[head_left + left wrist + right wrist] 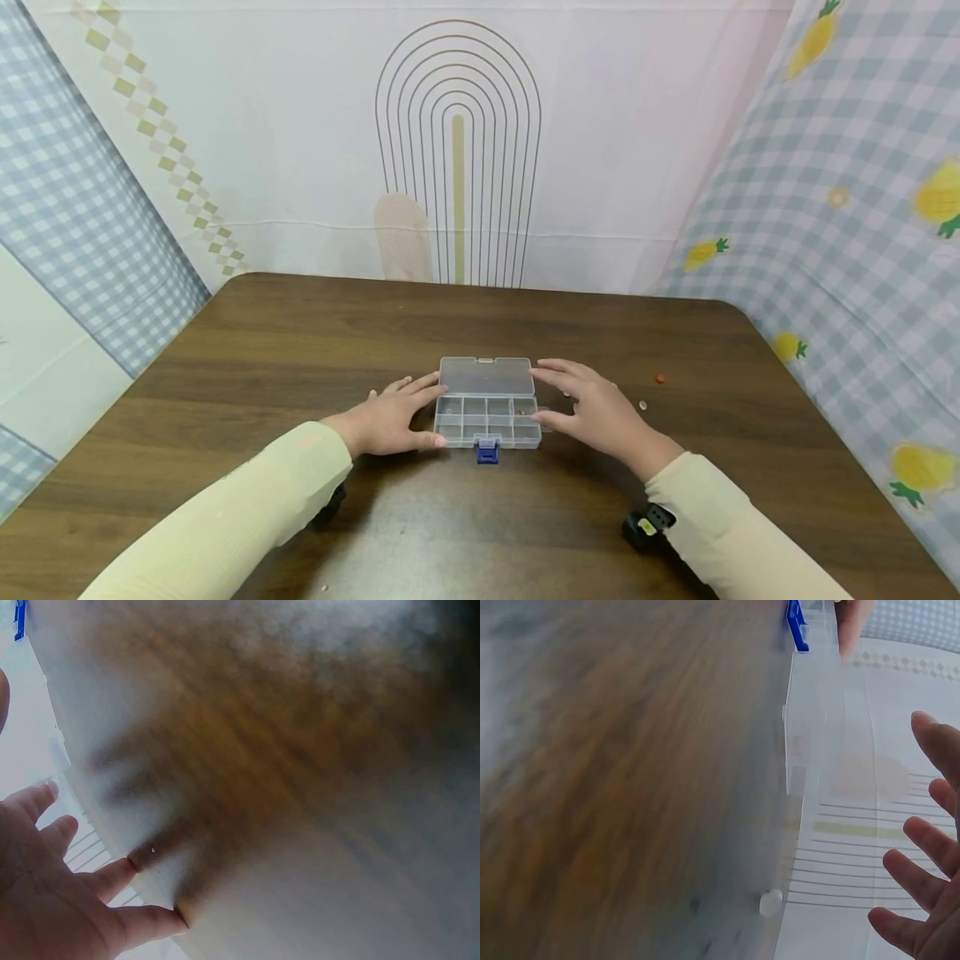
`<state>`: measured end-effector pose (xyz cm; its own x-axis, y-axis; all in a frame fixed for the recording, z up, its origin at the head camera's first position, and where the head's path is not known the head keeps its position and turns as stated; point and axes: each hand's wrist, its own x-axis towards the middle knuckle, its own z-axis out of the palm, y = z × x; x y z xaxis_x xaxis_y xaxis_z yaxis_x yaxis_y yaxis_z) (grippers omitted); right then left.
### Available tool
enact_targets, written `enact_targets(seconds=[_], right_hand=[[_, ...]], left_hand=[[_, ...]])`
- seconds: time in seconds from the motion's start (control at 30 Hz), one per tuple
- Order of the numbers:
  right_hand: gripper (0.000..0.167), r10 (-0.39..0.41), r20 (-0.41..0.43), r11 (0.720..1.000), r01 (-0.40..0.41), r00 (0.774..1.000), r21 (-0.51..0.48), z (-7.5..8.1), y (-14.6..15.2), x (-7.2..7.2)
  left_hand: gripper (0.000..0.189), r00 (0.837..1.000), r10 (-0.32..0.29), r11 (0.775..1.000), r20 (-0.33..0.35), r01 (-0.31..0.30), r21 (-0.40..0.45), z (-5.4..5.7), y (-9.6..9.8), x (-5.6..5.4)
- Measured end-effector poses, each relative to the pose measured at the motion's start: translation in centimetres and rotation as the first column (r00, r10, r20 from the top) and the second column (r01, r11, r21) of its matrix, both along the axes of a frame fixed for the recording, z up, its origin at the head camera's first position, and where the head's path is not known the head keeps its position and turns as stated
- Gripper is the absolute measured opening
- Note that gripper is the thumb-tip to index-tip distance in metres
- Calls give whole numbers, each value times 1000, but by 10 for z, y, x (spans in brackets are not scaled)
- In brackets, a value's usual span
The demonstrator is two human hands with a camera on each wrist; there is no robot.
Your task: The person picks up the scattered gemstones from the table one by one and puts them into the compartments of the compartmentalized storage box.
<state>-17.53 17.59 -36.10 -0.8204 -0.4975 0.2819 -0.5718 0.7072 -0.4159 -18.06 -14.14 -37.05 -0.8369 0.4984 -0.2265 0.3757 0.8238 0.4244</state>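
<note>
1 table under clear compartment box; L hand & R hand at box's L/R ends.
Both hands: fingers extended, no grip, prob. placed to steady box; R contact unclear. Box long axis L–R; lid folded to far side, blue latch faces wearer, prob. for access. Pale bit, orange bit R of box.

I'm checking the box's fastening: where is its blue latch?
In the head view, the blue latch sits midway along the near side of the clear box, between the left hand and right hand.
</note>
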Motion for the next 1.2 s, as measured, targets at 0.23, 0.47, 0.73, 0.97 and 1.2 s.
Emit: enact_targets(seconds=[0.23,0.47,0.73,0.97,1.2], right_hand=[[64,-36,64,999,36,997,-5,2,15,4],[65,-82,158,996,88,984,-29,5,33,6],[67,-107,187,988,125,977,-89,2,53,7],[66,-130,203,984,151,970,-90,-1,65,8],[61,-131,270,979,167,954,-116,-3,80,8]], left_hand=[[82,1000,7,1000,1,-7,-2,1,-1,0],[83,1000,6,1000,2,-6,-1,2,0,-1],[84,1000,8,1000,6,-8,-4,2,0,-2],[84,1000,6,1000,4,-6,-8,0,1,-3],[83,1000,0,1000,7,0,-4,1,1,-2]])
